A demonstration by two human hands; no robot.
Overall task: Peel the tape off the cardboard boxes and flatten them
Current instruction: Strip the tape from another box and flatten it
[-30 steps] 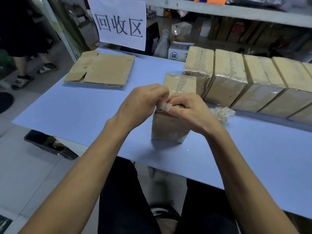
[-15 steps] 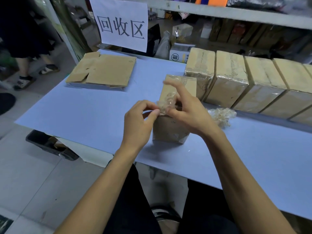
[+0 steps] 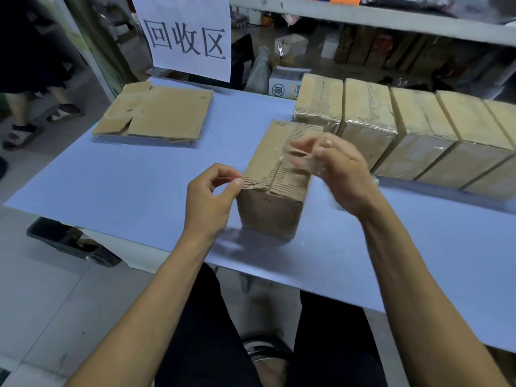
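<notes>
A brown cardboard box stands on the blue table right in front of me, its top torn where the paper surface came away. My left hand pinches the box's near-left top edge between thumb and forefinger. My right hand hovers blurred over the right side of the box top, fingers closed on a strip of clear tape that lifts off the top. Several taped boxes stand in a row at the back right.
A flattened cardboard box lies at the table's far left, below a white paper sign. A black bin sits on the floor under the table's left edge. A person's legs stand at the far left.
My right hand has swung right and up across the box top, drawing the clear tape with it. My left hand has shifted to pinch the box's near-left edge. The crumpled tape wad is now hidden.
</notes>
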